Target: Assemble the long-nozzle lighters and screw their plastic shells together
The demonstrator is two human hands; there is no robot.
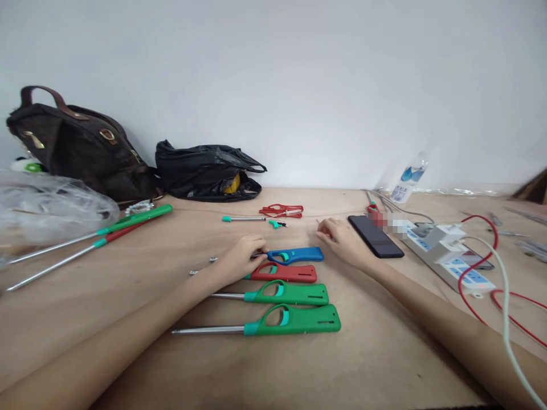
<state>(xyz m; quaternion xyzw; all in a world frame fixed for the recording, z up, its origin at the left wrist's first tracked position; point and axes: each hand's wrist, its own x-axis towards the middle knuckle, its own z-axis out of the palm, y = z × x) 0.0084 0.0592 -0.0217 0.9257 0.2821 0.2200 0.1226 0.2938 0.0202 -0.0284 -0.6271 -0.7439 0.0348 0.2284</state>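
A row of long-necked gas lighters lies on the table: a blue lighter (299,254) at the back, then a red lighter (294,273), a green lighter (307,294) and the nearest green lighter (316,319). My left hand (241,259) has its fingers closed at the neck of the blue one, hiding part of its metal tube. To the right of that handle, my right hand (339,239) rests with curled fingers; what they pinch, if anything, is too small to name. Beyond lie opened red handle shells (284,210), a metal tube with teal end (243,219) and a small teal part (277,224).
A black phone (375,236) and a white power strip (448,262) with red and white cables lie right. A bottle (410,176) leans at the wall. Left are a dark bag (85,148), a black plastic bag (200,171), clear plastic (51,205) and another green lighter (145,216).
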